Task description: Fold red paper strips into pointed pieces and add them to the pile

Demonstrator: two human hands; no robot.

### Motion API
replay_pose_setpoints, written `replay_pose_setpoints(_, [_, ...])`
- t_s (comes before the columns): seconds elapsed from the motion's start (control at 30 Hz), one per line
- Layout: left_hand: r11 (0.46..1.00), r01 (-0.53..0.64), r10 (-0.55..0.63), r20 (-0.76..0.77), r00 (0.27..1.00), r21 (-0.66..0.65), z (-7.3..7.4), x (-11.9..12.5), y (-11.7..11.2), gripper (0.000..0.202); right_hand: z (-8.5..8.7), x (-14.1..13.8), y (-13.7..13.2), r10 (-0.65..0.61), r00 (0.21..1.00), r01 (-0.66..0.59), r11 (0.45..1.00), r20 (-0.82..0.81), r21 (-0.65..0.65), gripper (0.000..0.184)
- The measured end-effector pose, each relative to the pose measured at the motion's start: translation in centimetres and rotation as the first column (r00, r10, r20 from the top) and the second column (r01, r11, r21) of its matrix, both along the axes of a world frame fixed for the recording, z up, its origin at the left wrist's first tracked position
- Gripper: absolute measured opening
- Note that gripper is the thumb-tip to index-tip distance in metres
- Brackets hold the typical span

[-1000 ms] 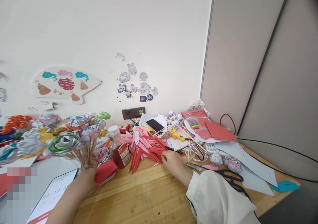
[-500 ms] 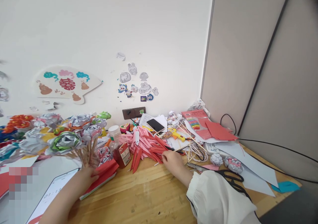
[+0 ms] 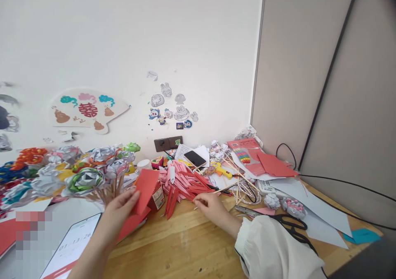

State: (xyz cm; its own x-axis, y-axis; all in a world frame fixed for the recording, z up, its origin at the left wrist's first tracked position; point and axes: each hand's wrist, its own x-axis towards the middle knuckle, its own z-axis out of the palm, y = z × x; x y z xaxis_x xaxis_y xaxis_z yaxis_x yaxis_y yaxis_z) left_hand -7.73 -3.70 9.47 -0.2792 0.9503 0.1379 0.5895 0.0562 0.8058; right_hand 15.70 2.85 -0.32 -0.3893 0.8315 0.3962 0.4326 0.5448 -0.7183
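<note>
A small red sheet of paper (image 3: 147,188) is held up in my left hand (image 3: 119,209), pinched between thumb and fingers. Below it, more red paper (image 3: 131,226) lies on the table. My right hand (image 3: 212,208) rests at the near edge of a pile of pink and red folded paper strips (image 3: 182,180). Its fingertips are pressed together; what they hold, if anything, is too small to name. Behind the raised sheet, a jar with a white lid (image 3: 144,164) is mostly hidden.
Paper flowers on sticks (image 3: 86,180) crowd the left, behind a phone showing a timer (image 3: 72,246). Right of the strips are a yellow glue gun (image 3: 223,171), a bead string (image 3: 244,190), black-handled scissors (image 3: 289,223) and white paper sheets (image 3: 321,202). Another phone (image 3: 194,158) lies at the back.
My left hand has lifted a red sheet from the stack and moved it up and right, covering part of the jar. The right hand has shifted slightly left and nearer.
</note>
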Motion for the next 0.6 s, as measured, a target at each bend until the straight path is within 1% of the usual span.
replay_pose_setpoints(0.03, [0.996,0.088,-0.084,0.104,0.991,-0.034,-0.6,0.8,0.3,0.049,0.0,-0.2,-0.2,0.066,0.994,-0.072,0.995,-0.084,-0.071,0.022])
replay_pose_setpoints(0.07, [0.987,0.153,-0.143,0.177,0.974,-0.045,-1.3,1.6,0.5,0.048,0.0,-0.4,-0.4,0.146,0.975,-0.17,0.976,-0.171,-0.135,0.025])
replay_pose_setpoints(0.1, [0.974,0.22,-0.205,0.231,0.951,-0.044,-2.0,2.3,0.7,0.045,0.0,-0.5,-0.6,0.202,0.947,-0.249,0.953,-0.251,-0.171,0.027])
replay_pose_setpoints(0.13, [0.951,0.303,-0.276,0.27,0.922,-0.065,-2.6,3.1,0.9,0.044,0.0,-0.6,-0.7,0.245,0.915,-0.318,0.926,-0.32,-0.201,0.03])
replay_pose_setpoints(0.17, [0.932,0.351,-0.313,0.294,0.903,-0.085,-3.3,3.8,1.0,0.042,0.1,-0.7,-0.8,0.274,0.886,-0.371,0.903,-0.375,-0.217,0.032])
replay_pose_setpoints(0.23, [0.9,0.416,-0.359,0.323,0.876,-0.128,-4.5,5.0,1.2,0.04,0.2,-0.7,-1.0,0.298,0.849,-0.426,0.875,-0.436,-0.231,0.033])
replay_pose_setpoints(0.27, [0.883,0.449,-0.386,0.33,0.861,-0.14,-5.1,5.5,1.3,0.039,0.3,-0.7,-1.0,0.299,0.845,-0.431,0.872,-0.444,-0.232,0.033])
replay_pose_setpoints(0.33, [0.852,0.512,-0.454,0.332,0.827,-0.108,-6.0,6.1,1.6,0.038,0.4,-0.7,-1.1,0.279,0.858,-0.4,0.889,-0.43,-0.222,0.031])
replay_pose_setpoints(0.4, [0.854,0.515,-0.465,0.331,0.821,-0.077,-6.7,6.6,1.8,0.036,0.4,-0.7,-1.1,0.246,0.881,-0.343,0.92,-0.405,-0.188,0.028])
replay_pose_setpoints(0.47, [0.857,0.508,-0.451,0.359,0.817,-0.081,-7.2,6.9,1.9,0.033,0.5,-0.7,-1.2,0.217,0.895,-0.297,0.942,-0.39,-0.156,0.026])
replay_pose_setpoints(0.53, [0.859,0.501,-0.429,0.385,0.817,-0.106,-7.5,7.2,1.9,0.03,0.7,-0.7,-1.4,0.21,0.9,-0.286,0.946,-0.381,-0.154,0.024])
replay_pose_setpoints(0.6, [0.865,0.492,-0.422,0.382,0.822,-0.103,-7.6,7.4,1.9,0.029,0.8,-0.7,-1.5,0.198,0.904,-0.272,0.95,-0.379,-0.154,0.022])
